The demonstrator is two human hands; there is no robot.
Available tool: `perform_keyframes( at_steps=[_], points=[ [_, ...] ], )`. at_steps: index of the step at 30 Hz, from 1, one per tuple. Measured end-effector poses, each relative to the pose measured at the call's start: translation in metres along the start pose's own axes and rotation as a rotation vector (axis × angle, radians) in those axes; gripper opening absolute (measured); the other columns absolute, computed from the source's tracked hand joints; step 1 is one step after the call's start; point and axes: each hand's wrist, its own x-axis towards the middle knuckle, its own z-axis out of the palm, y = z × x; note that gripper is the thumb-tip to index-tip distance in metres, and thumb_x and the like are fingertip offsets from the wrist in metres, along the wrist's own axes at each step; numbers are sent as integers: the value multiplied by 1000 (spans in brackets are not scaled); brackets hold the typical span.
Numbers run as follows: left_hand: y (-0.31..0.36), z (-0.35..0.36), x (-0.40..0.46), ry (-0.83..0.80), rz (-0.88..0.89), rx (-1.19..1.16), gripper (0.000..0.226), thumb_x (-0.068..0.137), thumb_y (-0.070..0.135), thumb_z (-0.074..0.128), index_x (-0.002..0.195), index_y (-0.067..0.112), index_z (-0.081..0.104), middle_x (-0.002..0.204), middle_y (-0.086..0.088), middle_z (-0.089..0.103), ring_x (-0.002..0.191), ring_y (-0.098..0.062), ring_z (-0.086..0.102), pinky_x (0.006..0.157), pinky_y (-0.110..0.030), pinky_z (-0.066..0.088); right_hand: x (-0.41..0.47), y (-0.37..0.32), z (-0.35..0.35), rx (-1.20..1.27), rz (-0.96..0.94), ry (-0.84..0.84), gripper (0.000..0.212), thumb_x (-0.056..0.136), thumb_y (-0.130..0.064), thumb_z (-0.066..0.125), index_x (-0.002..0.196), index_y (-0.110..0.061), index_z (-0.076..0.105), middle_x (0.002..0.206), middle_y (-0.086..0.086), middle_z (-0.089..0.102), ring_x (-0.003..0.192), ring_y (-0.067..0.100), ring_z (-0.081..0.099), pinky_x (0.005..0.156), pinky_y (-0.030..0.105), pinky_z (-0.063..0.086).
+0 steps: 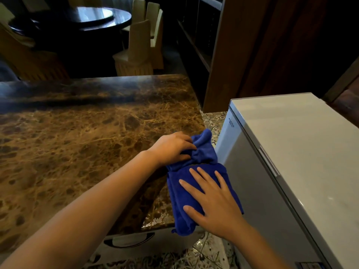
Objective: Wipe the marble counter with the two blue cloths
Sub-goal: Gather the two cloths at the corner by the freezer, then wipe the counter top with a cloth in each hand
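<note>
The brown veined marble counter (77, 136) fills the left and middle of the head view. Two blue cloths lie at its right edge. The far blue cloth (205, 150) is bunched, and my left hand (172, 147) grips it with curled fingers. The near blue cloth (180, 200) lies folded flat and hangs a little over the counter's right edge. My right hand (211, 200) presses flat on it with fingers spread. The two cloths touch each other.
A white chest freezer (291, 152) stands close beside the counter's right edge. A narrow strip of patterned floor tiles (214, 121) shows between them. Beyond the counter are a dark round table (77, 18), pale chairs (139, 47) and a wooden shelf unit (213, 55).
</note>
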Motion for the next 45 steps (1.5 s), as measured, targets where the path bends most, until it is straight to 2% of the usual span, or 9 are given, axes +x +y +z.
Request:
perform_keyframes(
  at_steps=[4,7,18,24,30,35,40,42,45],
  points=[
    [6,4,-13,170,100,59,25,80,22,57,97,10,69,96,-12,69,84,-32,65,54,-35,54,0,-1,0,7,3,-17,60,88,-65,15,141,-39,22,153,0,21,140,18,7,107,46,-5],
    [6,-6,-24,239,102,98,33,79,24,45,98,10,68,97,-12,69,82,-30,66,50,-33,55,1,-2,-3,40,4,-24,68,83,-70,7,141,-39,22,154,-1,17,139,16,-1,108,43,-12],
    [-49,-35,-151,353,-294,5,39,78,32,48,105,14,68,108,-13,68,93,-28,66,72,-37,55,30,-36,-18,-56,-29,-7,74,85,-66,-4,137,-31,37,149,2,32,138,20,19,105,52,8],
    [-101,-35,-248,343,-556,-13,34,78,28,55,102,9,69,106,-15,68,91,-30,66,75,-37,52,40,-35,1,-70,3,-65,86,72,-74,-18,143,-36,11,154,-3,7,138,12,-6,109,50,2],
    [-137,-14,-297,237,-606,-110,33,75,5,68,108,6,65,113,-17,64,102,-33,61,84,-40,47,40,-38,9,-97,37,-58,76,80,-71,-8,142,-34,17,153,-3,15,138,13,0,108,54,8],
    [-144,2,-287,252,-730,-550,51,94,21,38,143,17,24,142,-4,40,134,-22,33,107,-27,19,41,-41,11,-125,71,-45,72,85,-67,-3,141,-32,25,152,-2,21,138,12,4,107,55,12],
    [-157,12,-270,-191,-767,-111,46,97,43,22,134,49,-6,157,3,-4,143,-17,-6,112,-49,-3,41,-41,11,-116,70,-51,75,83,-69,-6,142,-34,24,152,-4,17,138,11,2,109,53,8],
    [-162,0,-262,-235,-756,-193,48,96,43,31,135,51,4,158,1,-3,143,-18,-7,112,-51,-6,41,-41,10,-95,70,-55,73,82,-70,-6,141,-36,20,153,-6,15,138,9,-1,110,51,5],
    [-167,-17,-254,-21,-762,-327,40,95,41,35,134,38,40,155,-3,19,143,-17,10,111,-52,-2,39,-40,3,-3,52,-90,64,79,-73,-4,137,-48,9,152,-12,8,138,3,-7,110,46,-3]
  ],
)
